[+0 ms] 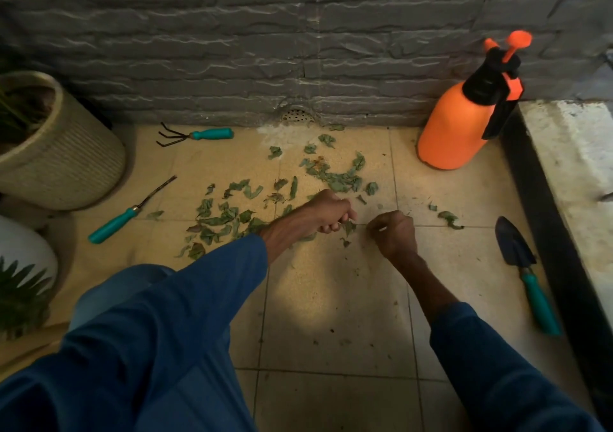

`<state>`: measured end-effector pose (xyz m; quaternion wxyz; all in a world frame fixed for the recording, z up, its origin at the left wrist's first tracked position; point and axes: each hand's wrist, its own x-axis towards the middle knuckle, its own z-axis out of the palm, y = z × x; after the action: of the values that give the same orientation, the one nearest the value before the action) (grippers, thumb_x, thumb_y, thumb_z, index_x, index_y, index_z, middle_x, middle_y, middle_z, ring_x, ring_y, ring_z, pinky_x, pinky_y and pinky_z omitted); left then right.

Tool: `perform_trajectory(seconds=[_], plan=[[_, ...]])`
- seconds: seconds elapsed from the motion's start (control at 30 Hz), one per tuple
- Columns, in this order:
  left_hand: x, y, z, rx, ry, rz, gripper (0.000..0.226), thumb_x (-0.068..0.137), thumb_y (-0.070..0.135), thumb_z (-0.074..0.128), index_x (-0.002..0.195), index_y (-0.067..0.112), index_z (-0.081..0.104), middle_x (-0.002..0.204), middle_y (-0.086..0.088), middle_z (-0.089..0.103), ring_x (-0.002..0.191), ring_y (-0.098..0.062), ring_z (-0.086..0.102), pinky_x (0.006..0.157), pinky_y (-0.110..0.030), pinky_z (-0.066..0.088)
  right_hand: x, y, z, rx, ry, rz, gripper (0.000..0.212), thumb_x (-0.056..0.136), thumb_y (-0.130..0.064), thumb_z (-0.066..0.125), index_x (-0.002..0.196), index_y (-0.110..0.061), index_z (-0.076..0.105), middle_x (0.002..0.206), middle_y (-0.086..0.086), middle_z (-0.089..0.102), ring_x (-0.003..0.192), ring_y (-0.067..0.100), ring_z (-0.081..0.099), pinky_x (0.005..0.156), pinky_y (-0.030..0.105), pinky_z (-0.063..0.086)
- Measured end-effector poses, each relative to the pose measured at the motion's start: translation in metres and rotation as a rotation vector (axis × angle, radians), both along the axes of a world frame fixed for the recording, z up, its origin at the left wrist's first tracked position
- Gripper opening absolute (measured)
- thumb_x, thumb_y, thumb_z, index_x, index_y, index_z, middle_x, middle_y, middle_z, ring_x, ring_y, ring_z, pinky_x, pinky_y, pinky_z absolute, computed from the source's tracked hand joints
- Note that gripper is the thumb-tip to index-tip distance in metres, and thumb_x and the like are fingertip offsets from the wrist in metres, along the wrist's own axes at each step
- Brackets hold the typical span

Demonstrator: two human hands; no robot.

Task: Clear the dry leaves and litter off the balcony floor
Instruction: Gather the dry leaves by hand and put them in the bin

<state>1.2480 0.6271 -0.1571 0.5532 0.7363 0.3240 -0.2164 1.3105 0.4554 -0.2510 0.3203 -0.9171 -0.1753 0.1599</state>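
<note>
- Left hand (326,214) fingers grip dry, crumpled green leaves (335,179).
- Right hand (394,232) fingers curl; holding something? Cannot tell.
- More lie on the yellow tiled floor (331,299) at eleven o'clock.
- Probably light, crumbly: scoop bunches gently.

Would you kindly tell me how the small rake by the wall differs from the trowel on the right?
The rake ends in thin curved prongs; the trowel ends in a broad dark blade. The rake lies along the wall, the trowel along the raised step. Both have teal handles and lie untouched on the floor.
</note>
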Motion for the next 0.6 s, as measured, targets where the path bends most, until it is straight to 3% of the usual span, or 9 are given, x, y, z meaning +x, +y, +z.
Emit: perform_trajectory(seconds=[0.1,0.23,0.3,0.4,0.5,0.6], plan=[[0.003,-0.002,0.0,-0.108,0.054,0.131,0.044,0.11,0.027,0.037,0.107,0.002,0.073,0.066,0.003,0.051,0.05,-0.009,0.041,0.042,-0.021,0.029,-0.003,-0.004,0.029,0.296,0.078,-0.076,0.012,0.081,0.004,0.079,0.081,-0.008,0.077,0.082,0.003,0.076,0.069,0.019,0.071,0.065,0.039,0.063],[0.005,-0.01,0.002,-0.319,0.145,0.29,0.054,0.111,0.046,0.029,0.095,0.007,0.063,0.07,-0.003,0.053,0.057,-0.015,0.047,0.05,-0.025,0.04,-0.008,0.006,0.065,0.498,0.221,-0.125,0.012,0.082,0.002,0.079,0.092,-0.005,0.077,0.086,0.009,0.077,0.073,0.022,0.074,0.065,0.032,0.061],[0.005,-0.015,0.003,-0.413,0.144,0.317,0.056,0.11,0.05,0.025,0.1,0.008,0.06,0.073,-0.008,0.057,0.06,-0.019,0.052,0.056,-0.029,0.044,-0.012,0.016,0.074,0.514,0.212,-0.045,0.018,0.081,0.006,0.077,0.094,-0.007,0.077,0.087,0.006,0.077,0.077,0.023,0.076,0.068,0.034,0.062],[0.007,-0.02,0.005,-0.462,0.101,0.387,0.055,0.111,0.046,0.025,0.106,0.013,0.069,0.078,-0.009,0.062,0.069,-0.02,0.054,0.061,-0.031,0.047,-0.019,0.028,0.078,0.419,0.129,0.044,0.025,0.08,0.011,0.072,0.094,-0.01,0.078,0.086,-0.002,0.075,0.075,0.009,0.072,0.064,0.018,0.057],[0.009,-0.021,0.002,-0.429,0.076,0.382,0.047,0.111,0.037,0.031,0.095,0.011,0.068,0.083,-0.008,0.062,0.073,-0.018,0.054,0.056,-0.028,0.049,-0.022,0.03,0.081,0.409,0.0,0.042,0.02,0.078,0.009,0.076,0.089,-0.008,0.078,0.081,-0.003,0.073,0.07,-0.002,0.066,0.064,0.01,0.052],[0.01,-0.02,-0.004,-0.379,0.066,0.371,0.041,0.11,0.03,0.034,0.102,0.01,0.07,0.08,-0.006,0.062,0.062,-0.014,0.053,0.048,-0.022,0.042,-0.021,0.027,0.082,0.412,-0.019,0.065,0.012,0.08,0.0,0.079,0.086,-0.01,0.077,0.079,-0.007,0.073,0.071,-0.006,0.067,0.063,0.006,0.048]])
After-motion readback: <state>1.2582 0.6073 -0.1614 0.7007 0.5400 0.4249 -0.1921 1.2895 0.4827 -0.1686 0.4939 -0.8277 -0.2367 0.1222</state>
